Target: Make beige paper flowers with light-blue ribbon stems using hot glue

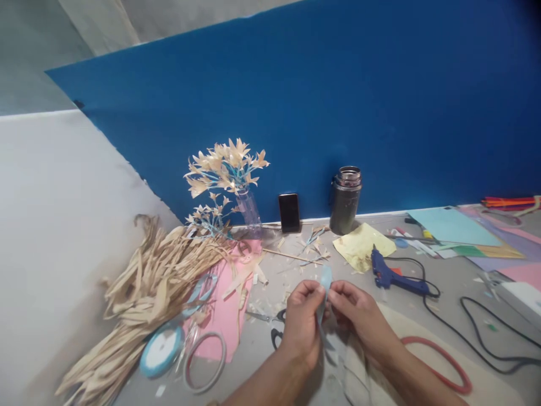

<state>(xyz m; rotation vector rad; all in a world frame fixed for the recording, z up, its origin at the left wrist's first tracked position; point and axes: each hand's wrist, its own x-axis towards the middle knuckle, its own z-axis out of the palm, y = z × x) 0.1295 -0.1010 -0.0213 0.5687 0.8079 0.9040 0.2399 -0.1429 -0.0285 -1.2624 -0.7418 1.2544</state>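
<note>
Between my two hands a light blue ribbon strip (325,277) stands up, its lower part running down past my left palm. My left hand (305,316) pinches it between thumb and fingers. From the other side, my right hand (355,307) has its thumb and fingertips closed against the same strip; any smaller piece in them is hidden. Black-handled scissors (276,335) lie just left of my left hand, partly covered by it. A blue glue gun (395,276) rests on the table to the right of my right hand.
Dried husk strips (156,287) pile at the left, beside pink paper (224,316), a blue ribbon roll (161,349) and a grey ring (205,361). Husk flowers (228,163) in a vase, a phone (289,213) and a flask (345,200) stand behind. A red ring (459,366) and cords lie right.
</note>
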